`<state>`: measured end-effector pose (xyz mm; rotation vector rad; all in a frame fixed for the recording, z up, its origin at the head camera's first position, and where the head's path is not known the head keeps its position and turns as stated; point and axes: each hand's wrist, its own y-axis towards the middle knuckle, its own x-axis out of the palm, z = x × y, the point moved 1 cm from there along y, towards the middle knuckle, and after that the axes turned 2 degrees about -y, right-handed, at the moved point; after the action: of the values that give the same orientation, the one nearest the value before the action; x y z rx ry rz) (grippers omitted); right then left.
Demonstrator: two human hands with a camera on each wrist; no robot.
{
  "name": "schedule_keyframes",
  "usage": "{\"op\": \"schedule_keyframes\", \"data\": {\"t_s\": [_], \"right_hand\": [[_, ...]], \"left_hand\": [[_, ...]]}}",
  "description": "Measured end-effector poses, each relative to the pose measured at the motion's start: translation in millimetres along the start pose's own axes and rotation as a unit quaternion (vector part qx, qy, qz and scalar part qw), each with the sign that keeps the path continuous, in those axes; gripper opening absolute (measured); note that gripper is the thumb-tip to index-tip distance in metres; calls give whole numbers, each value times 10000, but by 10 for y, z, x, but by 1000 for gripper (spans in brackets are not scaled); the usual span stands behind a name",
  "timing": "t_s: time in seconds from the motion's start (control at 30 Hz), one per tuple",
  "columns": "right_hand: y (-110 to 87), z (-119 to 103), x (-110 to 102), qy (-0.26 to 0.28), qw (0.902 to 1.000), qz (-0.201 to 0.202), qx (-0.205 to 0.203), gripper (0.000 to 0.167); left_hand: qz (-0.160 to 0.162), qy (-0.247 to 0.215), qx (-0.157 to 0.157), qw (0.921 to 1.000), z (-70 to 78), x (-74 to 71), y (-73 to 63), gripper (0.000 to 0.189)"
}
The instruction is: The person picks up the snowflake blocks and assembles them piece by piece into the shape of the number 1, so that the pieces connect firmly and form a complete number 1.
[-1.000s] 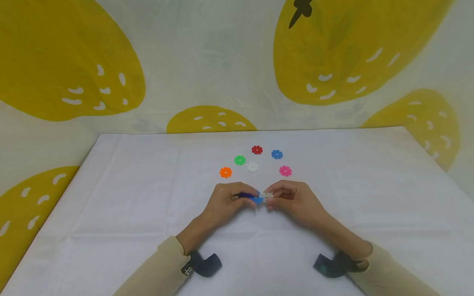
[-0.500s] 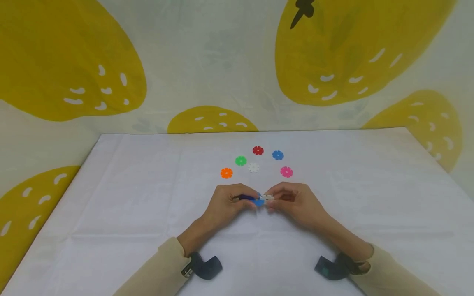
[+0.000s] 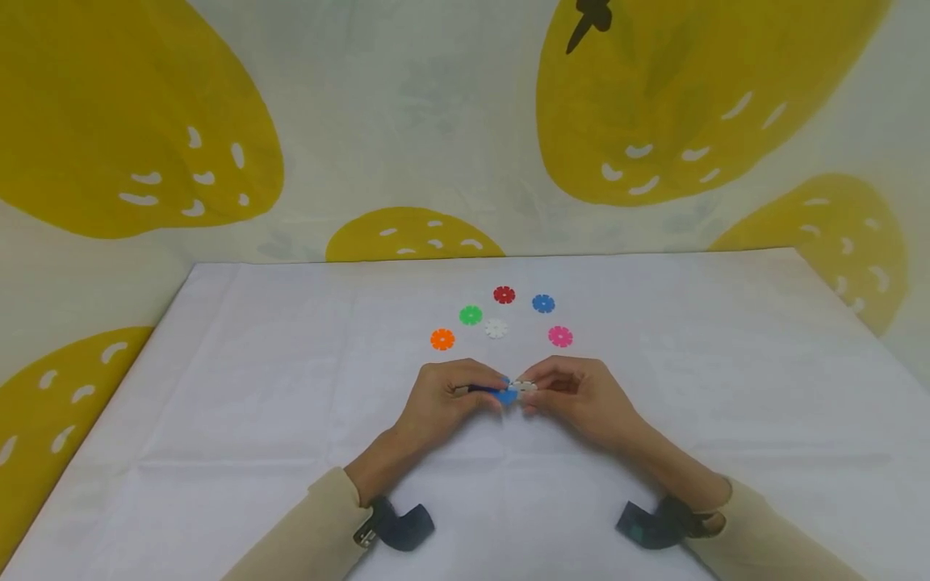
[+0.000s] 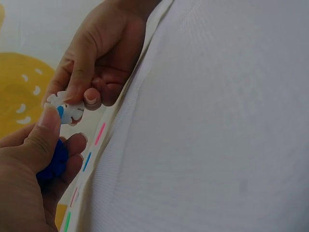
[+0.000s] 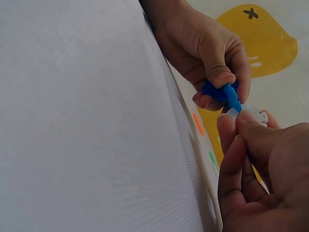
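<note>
Landmark: the loose white disc (image 3: 496, 328), lying flat on the white tablecloth (image 3: 254, 387).

Held parts: all on the near side of the landmark, between the two hands. The left hand (image 3: 441, 395), near side and left of the landmark, pinches a light blue disc (image 5: 231, 95) between thumb and fingers; a dark blue piece (image 4: 54, 162) sits within the same fingers. We cannot tell how the two blues are attached, or whether the dark one is several discs. The right hand (image 3: 581, 395), near side and right of the landmark, has thumb and fingers closed on a held white disc (image 3: 525, 387). From the right wrist we see the light blue disc crosswise to this white one, touching at the edge; the depth of fit is hidden by the fingertips.

Around the landmark: green disc (image 3: 471, 315) left and slightly beyond; red disc (image 3: 504, 294) beyond; blue disc (image 3: 543, 303) beyond and right; pink disc (image 3: 560, 336) right; orange disc (image 3: 442, 339) left. None of these is touched.

Step in hand, as we judge it: slotting held white disc and light blue disc together. We reckon the next move calls for aligned notches, steady opposed pressure, and a check of the seating before either grip loosens.
</note>
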<state>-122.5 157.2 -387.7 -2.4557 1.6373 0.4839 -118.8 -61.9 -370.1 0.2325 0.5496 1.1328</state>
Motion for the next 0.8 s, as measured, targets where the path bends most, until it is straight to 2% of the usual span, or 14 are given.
{"op": "schedule_keyframes", "data": {"t_s": [0.07,0.27,0.33,0.57,0.8], "right_hand": [[3,-7,5,-27,10000,-2,-4,18],[16,-5,15,-60,10000,55,18,19],[19,-5,14,-8,10000,79,37,19],[16,-10,1,15,9997,178,178,20],[11,-20,3,24,9994,273,211,21]], "left_hand": [[20,-65,51,10000,-14,-6,-7,19],[32,-177,16,9998,-251,11,-36,21],[3,-160,-57,9999,-287,13,-37,22],[54,293,-544,9981,-302,24,-37,29],[36,260,-653,9975,-297,39,-43,27]]}}
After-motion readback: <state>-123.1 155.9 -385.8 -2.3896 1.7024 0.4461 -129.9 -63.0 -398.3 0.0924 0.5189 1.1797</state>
